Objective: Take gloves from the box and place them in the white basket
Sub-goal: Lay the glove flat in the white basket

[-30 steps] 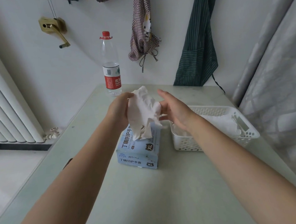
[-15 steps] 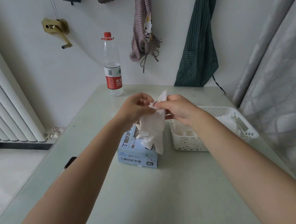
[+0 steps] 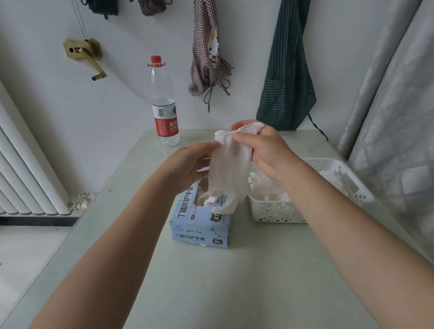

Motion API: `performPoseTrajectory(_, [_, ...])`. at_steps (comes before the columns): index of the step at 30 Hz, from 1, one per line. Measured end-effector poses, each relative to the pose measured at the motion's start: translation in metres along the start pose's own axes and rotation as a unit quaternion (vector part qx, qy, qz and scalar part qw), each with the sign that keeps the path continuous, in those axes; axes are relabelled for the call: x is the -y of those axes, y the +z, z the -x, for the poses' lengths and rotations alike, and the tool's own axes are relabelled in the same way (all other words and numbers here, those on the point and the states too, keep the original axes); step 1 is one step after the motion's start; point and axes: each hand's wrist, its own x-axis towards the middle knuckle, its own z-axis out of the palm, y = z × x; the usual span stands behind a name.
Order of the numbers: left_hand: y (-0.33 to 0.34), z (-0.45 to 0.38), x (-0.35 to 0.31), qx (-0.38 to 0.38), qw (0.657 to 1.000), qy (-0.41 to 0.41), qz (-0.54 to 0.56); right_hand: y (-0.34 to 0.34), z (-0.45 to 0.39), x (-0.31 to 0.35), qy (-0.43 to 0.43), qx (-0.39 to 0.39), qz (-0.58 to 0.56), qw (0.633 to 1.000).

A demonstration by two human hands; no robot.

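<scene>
A white glove [image 3: 228, 168] hangs stretched out above the light-blue glove box [image 3: 200, 224]. My right hand [image 3: 267, 151] grips its cuff at the top. My left hand [image 3: 189, 167] holds the glove's left edge just below the cuff. More white gloves poke out of the box opening. The white basket [image 3: 276, 211] stands right of the box with several gloves inside, partly hidden by my right forearm.
A water bottle [image 3: 163, 103] with a red cap stands at the table's far edge. Aprons [image 3: 286, 59] hang on the wall behind. A radiator [image 3: 6, 158] is at the left and a curtain [image 3: 405, 119] at the right of the pale green table [image 3: 223, 296].
The crumpled glove has been pulled open and now hangs long from its cuff. Both hands have risen and shifted slightly right with it.
</scene>
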Motion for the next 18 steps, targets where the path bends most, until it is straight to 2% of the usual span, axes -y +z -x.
performPoseTrajectory(4, [0.006, 0.002, -0.012, -0.054, 0.997, 0.055, 0.026, 0.0, 0.01, 0.012, 0.043, 0.04, 0.02, 0.998])
performPoseTrajectory(7, [0.011, 0.007, -0.024, -0.093, 0.992, 0.082, 0.01, -0.001, 0.018, 0.024, 0.079, 0.074, 0.083, 0.991])
performPoseTrajectory(11, [0.015, 0.016, -0.037, -0.071, 0.99, 0.104, -0.057, 0.002, 0.024, 0.038, 0.112, 0.112, 0.192, 0.969])
performPoseTrajectory(14, [0.019, 0.021, -0.04, -0.045, 0.989, 0.108, -0.094, 0.005, 0.023, 0.045, 0.114, 0.088, 0.223, 0.964])
performPoseTrajectory(18, [0.018, 0.02, -0.034, -0.064, 0.987, 0.109, -0.1, 0.007, 0.02, 0.052, 0.109, 0.078, 0.245, 0.96])
